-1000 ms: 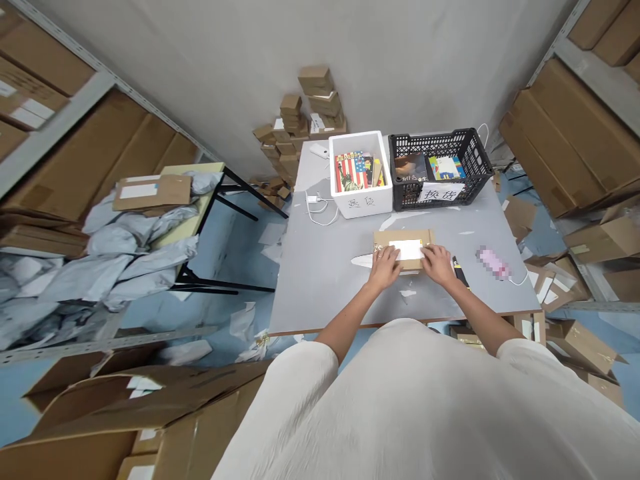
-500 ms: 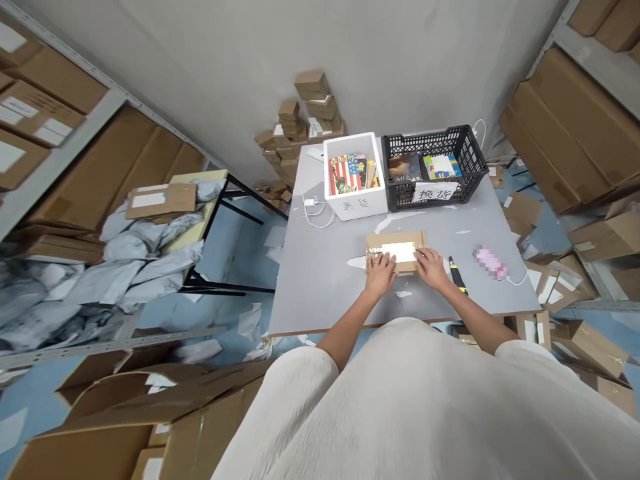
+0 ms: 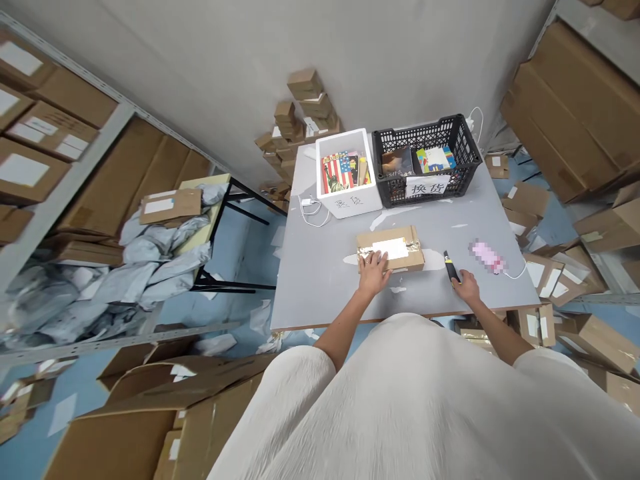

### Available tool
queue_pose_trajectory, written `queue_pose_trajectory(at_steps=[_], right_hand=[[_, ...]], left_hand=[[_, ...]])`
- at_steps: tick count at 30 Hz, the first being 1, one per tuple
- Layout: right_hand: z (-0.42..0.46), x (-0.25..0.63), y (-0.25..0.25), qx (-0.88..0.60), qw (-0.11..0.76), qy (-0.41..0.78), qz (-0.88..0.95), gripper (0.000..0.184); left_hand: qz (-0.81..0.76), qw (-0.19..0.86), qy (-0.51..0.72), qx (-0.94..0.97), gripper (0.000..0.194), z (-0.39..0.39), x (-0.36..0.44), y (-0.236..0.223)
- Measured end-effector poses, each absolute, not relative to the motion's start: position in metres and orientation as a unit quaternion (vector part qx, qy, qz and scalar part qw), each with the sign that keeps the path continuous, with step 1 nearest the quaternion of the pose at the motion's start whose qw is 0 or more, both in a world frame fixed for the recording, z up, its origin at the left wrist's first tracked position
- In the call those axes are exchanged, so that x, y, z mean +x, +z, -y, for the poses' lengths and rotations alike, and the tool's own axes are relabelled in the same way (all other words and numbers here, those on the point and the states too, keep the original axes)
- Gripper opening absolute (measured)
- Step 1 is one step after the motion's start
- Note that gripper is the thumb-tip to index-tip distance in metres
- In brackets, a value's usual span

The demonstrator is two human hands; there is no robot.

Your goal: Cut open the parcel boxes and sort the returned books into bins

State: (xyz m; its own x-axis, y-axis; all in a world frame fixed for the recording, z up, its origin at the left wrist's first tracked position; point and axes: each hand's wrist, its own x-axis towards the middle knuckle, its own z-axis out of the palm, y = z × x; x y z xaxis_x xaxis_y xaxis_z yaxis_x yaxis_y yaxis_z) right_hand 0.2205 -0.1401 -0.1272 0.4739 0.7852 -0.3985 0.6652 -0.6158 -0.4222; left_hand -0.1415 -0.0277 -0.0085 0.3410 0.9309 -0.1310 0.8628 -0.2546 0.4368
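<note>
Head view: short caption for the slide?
Left hand on a taped carton, right hand at a black-and-yellow cutter.

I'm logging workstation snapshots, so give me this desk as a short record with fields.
surface: grey table
left hand: spread on brown cardboard box with white label
right hand: at near end of black-and-yellow cutter
far side: white foam box left of black plastic crate, printed items in both
unclear: pink object, pixelated

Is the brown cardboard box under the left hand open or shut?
The brown cardboard box is shut: its top lies flat, with shiny tape across it.
</note>
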Motion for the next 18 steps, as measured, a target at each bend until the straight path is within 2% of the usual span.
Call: queue_pose_trajectory(at_steps=[9,18], right_hand=[[0.135,0.21,-0.138,-0.837,-0.005,0.254,0.485,0.061],[0.123,0.215,-0.142,-0.827,-0.02,0.249,0.504,0.054]], left_hand=[[-0.591,0.223,0.064,0.773,0.065,0.026,-0.136,-0.006],[-0.595,0.245,0.098,0.759,0.063,0.028,-0.134,-0.008]])
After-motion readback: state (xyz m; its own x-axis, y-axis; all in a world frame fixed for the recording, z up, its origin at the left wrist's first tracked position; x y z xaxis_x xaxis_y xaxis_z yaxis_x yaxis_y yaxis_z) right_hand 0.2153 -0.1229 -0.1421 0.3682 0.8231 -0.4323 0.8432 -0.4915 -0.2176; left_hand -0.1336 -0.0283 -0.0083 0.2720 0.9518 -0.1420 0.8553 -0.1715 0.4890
